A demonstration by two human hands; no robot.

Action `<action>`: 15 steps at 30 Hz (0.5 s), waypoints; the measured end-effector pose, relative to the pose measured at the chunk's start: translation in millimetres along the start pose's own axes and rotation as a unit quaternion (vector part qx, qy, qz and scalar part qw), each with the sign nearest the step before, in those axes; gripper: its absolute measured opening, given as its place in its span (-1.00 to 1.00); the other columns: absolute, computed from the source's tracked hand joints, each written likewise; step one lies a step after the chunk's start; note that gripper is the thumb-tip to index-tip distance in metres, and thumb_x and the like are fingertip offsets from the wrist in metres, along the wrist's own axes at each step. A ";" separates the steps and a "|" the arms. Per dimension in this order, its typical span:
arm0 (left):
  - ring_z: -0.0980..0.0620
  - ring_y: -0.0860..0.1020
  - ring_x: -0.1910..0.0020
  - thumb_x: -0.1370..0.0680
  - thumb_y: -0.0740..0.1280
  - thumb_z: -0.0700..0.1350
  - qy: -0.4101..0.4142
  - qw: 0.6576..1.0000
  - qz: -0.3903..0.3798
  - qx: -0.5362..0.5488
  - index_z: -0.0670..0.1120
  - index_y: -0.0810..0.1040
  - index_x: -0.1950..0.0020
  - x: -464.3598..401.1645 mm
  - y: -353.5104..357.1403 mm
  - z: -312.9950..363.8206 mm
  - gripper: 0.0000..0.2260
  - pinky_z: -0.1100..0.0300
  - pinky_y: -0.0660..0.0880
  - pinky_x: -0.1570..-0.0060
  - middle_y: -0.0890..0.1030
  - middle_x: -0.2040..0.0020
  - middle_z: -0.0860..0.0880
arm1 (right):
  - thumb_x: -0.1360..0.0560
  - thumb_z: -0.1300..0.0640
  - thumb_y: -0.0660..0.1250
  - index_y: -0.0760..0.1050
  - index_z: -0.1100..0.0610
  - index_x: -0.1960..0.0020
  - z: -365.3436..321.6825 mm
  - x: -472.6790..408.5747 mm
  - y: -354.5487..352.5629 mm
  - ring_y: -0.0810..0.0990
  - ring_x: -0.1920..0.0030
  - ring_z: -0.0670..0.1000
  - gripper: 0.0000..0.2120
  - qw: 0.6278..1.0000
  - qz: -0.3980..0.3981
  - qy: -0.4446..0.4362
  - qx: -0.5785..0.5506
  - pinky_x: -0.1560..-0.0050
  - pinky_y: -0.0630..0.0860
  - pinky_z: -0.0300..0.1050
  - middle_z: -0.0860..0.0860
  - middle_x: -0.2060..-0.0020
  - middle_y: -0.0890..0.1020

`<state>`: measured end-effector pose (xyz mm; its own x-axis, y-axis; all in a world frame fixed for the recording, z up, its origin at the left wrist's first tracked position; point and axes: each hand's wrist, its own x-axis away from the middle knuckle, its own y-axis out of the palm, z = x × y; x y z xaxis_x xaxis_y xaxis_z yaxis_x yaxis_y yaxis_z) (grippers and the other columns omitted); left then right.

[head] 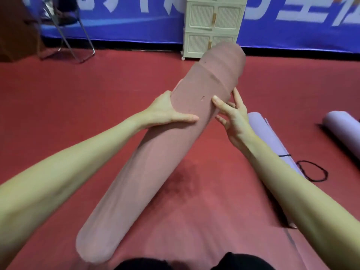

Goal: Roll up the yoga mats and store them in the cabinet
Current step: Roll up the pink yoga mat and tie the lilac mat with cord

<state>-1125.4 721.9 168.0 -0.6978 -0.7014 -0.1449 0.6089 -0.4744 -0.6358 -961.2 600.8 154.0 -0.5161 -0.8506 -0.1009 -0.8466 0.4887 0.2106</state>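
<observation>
I hold the rolled pink yoga mat [159, 152] up off the red floor [78, 94], tilted toward the white cabinet [212, 26] ahead. My left hand [167, 112] cups its side, thumb across the roll; my right hand [233, 117] has a loose grip, fingers spread against the other side. Rolling looks done for this one. Next I judge it needs carrying to the cabinet, whose doors are closed. Two rolled purple mats [268, 131] wait on the floor.

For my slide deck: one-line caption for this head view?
Left hand and right hand hold a rolled pink mat above the red floor, white cabinet ahead.
</observation>
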 end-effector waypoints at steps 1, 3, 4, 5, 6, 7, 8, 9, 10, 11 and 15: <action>0.36 0.56 0.14 -0.21 0.62 0.13 0.010 1.000 0.015 0.021 0.07 0.55 0.02 -1.3 -9.3 9.6 -0.56 0.36 0.48 0.12 0.63 0.07 0.20 | -0.30 0.07 0.53 0.25 -0.13 -0.48 -14.9 -1.2 4.2 0.62 -0.12 -0.06 -0.18 1.000 -0.008 -0.024 0.019 -0.20 0.50 -0.02 -0.02 -0.14 0.61; 0.34 0.58 0.09 -0.14 0.62 0.20 0.024 0.997 0.051 0.049 0.03 0.57 -0.07 -4.9 -23.7 19.8 -0.41 0.38 0.47 0.09 0.64 0.02 0.17 | -0.24 0.02 0.55 0.27 -0.15 -0.47 -45.8 -14.1 15.8 0.62 -0.16 -0.01 -0.13 0.996 -0.024 -0.067 0.058 -0.28 0.46 0.07 0.04 -0.18 0.62; 0.30 0.59 0.05 -0.10 0.61 0.23 0.030 0.995 0.071 0.059 0.01 0.56 -0.11 -7.5 -29.2 22.5 -0.34 0.35 0.48 0.06 0.64 -0.01 0.15 | -0.22 0.00 0.56 0.28 -0.15 -0.47 -60.3 -18.7 21.6 0.61 -0.18 0.00 -0.12 0.994 -0.046 -0.081 0.064 -0.31 0.44 0.12 0.06 -0.19 0.62; 0.26 0.59 0.00 -0.07 0.61 0.27 0.030 0.993 0.092 0.069 0.01 0.54 -0.15 -8.1 -34.8 28.0 -0.27 0.32 0.49 0.02 0.63 -0.05 0.13 | -0.21 0.00 0.57 0.28 -0.16 -0.46 -71.7 -20.6 25.1 0.60 -0.21 0.02 -0.12 0.991 -0.064 -0.099 0.069 -0.33 0.42 0.16 0.06 -0.19 0.62; 0.23 0.59 -0.04 -0.03 0.59 0.33 0.031 0.990 0.111 0.076 0.00 0.53 -0.18 -10.5 -40.0 31.9 -0.19 0.27 0.50 -0.02 0.62 -0.08 0.11 | -0.22 0.01 0.58 0.28 -0.15 -0.46 -81.4 -21.9 28.3 0.59 -0.22 0.03 -0.12 0.988 -0.081 -0.111 0.070 -0.33 0.42 0.18 0.07 -0.19 0.63; 0.21 0.58 -0.07 0.00 0.56 0.38 0.037 0.988 0.124 0.083 0.00 0.51 -0.22 -10.4 -44.7 37.4 -0.11 0.23 0.52 -0.07 0.61 -0.11 0.10 | -0.23 0.05 0.58 0.27 -0.14 -0.47 -90.9 -23.4 30.8 0.59 -0.23 0.04 -0.12 0.986 -0.089 -0.122 0.075 -0.32 0.44 0.14 0.08 -0.20 0.62; 0.20 0.58 -0.09 0.02 0.54 0.42 0.051 0.986 0.131 0.092 0.00 0.50 -0.25 -10.9 -48.4 42.1 -0.06 0.18 0.52 -0.12 0.61 -0.13 0.10 | -0.25 0.08 0.57 0.26 -0.11 -0.48 -101.3 -23.9 33.6 0.59 -0.22 0.05 -0.12 0.983 -0.098 -0.137 0.075 -0.27 0.49 0.07 0.11 -0.20 0.62; 0.20 0.58 -0.11 0.02 0.54 0.42 0.066 0.983 0.139 0.101 -0.01 0.49 -0.27 -10.6 -51.4 47.7 -0.04 0.14 0.52 -0.15 0.61 -0.15 0.10 | -0.24 0.10 0.57 0.24 -0.08 -0.50 -111.7 -24.4 36.4 0.60 -0.21 0.05 -0.10 0.980 -0.100 -0.149 0.082 -0.20 0.53 -0.02 0.13 -0.20 0.61; 0.20 0.57 -0.14 0.00 0.55 0.41 0.081 0.980 0.145 0.111 -0.02 0.46 -0.29 -11.3 -53.5 51.3 -0.03 0.13 0.51 -0.18 0.60 -0.17 0.10 | -0.23 0.10 0.57 0.23 -0.07 -0.50 -120.9 -25.1 38.1 0.60 -0.21 0.05 -0.08 0.978 -0.102 -0.161 0.089 -0.15 0.54 -0.09 0.15 -0.20 0.61; 0.21 0.56 -0.16 -0.02 0.56 0.38 0.093 0.977 0.150 0.121 -0.03 0.44 -0.32 -10.7 -54.9 55.7 -0.04 0.12 0.50 -0.20 0.58 -0.20 0.09 | -0.23 0.11 0.57 0.22 -0.08 -0.50 -128.3 -25.7 39.0 0.60 -0.20 0.03 -0.07 0.975 -0.099 -0.171 0.098 -0.15 0.54 -0.11 0.15 -0.19 0.61; 0.18 0.54 -0.21 -0.09 0.61 0.21 0.133 0.969 0.149 0.147 -0.07 0.38 -0.34 -11.3 -55.1 66.3 -0.08 0.11 0.48 -0.24 0.55 -0.25 0.03 | -0.23 0.15 0.55 0.26 -0.10 -0.46 -146.6 -20.0 37.4 0.59 -0.19 0.01 -0.12 0.963 -0.086 -0.209 0.148 -0.21 0.54 -0.03 0.11 -0.16 0.59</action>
<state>-1126.1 720.8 255.0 -0.5233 -0.6876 -0.5033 0.8520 -0.4306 -0.2976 -963.6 607.7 306.4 -0.3203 -0.8013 -0.5054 -0.8923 0.4343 -0.1231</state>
